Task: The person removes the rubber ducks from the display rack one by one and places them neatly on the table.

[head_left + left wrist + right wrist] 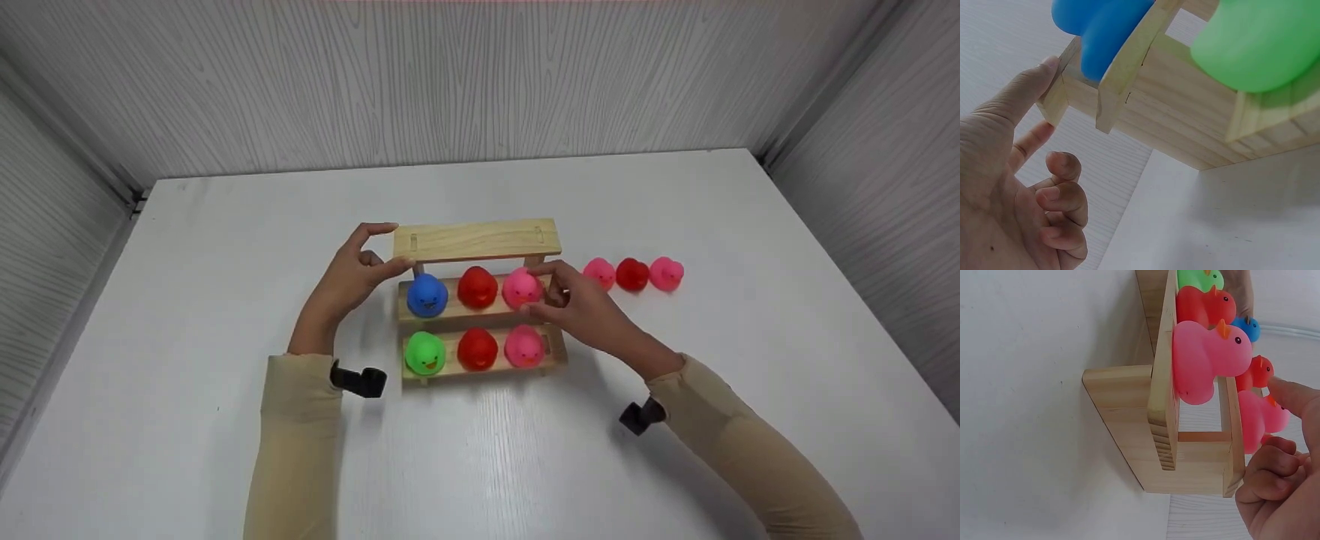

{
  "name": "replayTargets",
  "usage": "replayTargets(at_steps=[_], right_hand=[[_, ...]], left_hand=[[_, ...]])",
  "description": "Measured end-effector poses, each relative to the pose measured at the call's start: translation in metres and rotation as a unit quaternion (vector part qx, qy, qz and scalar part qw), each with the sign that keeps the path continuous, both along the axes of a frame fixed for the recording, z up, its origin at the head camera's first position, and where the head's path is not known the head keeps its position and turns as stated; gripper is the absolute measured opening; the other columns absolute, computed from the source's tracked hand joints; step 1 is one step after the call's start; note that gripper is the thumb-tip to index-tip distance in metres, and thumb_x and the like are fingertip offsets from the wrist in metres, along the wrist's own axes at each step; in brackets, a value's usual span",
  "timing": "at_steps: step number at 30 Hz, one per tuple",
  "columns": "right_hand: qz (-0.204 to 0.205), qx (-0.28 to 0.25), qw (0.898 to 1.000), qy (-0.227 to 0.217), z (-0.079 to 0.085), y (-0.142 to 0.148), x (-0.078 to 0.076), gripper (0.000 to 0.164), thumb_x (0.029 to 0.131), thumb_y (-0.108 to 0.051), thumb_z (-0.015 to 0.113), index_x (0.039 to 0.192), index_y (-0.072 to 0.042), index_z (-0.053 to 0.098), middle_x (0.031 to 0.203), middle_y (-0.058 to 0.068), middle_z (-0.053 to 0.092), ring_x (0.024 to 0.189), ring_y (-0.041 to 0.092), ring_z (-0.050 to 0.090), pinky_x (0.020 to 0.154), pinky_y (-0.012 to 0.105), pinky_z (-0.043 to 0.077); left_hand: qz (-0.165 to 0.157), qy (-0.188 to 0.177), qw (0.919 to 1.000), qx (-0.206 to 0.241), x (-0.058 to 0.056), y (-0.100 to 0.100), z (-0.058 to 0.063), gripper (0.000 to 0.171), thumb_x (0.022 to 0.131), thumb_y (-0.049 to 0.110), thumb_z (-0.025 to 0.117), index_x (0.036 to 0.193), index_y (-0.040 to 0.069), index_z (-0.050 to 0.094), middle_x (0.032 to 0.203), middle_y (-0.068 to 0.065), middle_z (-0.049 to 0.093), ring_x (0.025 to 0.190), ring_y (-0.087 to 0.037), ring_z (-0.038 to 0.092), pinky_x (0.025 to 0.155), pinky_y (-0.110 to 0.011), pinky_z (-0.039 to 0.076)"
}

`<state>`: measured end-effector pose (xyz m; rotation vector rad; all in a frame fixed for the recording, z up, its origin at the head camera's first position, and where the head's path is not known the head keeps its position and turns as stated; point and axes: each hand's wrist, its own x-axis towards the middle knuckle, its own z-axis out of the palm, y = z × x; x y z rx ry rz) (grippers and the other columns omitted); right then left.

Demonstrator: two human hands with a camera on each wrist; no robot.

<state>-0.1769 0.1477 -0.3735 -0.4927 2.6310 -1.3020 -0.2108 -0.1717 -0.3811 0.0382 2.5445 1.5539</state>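
A three-tier wooden shelf [480, 238] stands in the middle of the table. My left hand [346, 276] pinches the left end of its top board between thumb and index finger; the other fingers curl free in the left wrist view. On the middle tier sit a blue rubber duck [427, 295], a red one [478, 288] and a pink rubber duck [522, 289]. The thumb and index finger of my right hand [581, 304] pinch that pink duck at the tier's right end. The bottom tier holds a green duck [425, 354], a red duck [478, 349] and a pink duck [524, 346].
Right of the shelf, a pink duck [599, 273], a red duck [632, 275] and another pink duck [667, 274] stand in a row on the white table [480, 465]. Grey wood-grain panels [450, 82] rise behind the table and at both sides.
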Motion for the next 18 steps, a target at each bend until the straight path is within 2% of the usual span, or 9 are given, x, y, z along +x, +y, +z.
replayTargets(at_steps=[18], right_hand=[[-0.016, 0.01, 1.0, 0.0, -0.0011, -0.005, -0.0006, 0.043, 0.085, -0.021, 0.074, 0.123, -0.01, 0.056, 0.076, 0.002, 0.048, 0.072, 0.017, 0.046, 0.061, 0.021, 0.038]], left_hand=[[0.005, 0.001, 0.9999, -0.014, 0.0012, 0.0006, 0.0014, 0.069, 0.085, 0.046, 0.07, 0.144, 0.028, 0.04, 0.076, -0.002, 0.045, 0.072, -0.017, 0.04, 0.065, -0.029, 0.032]])
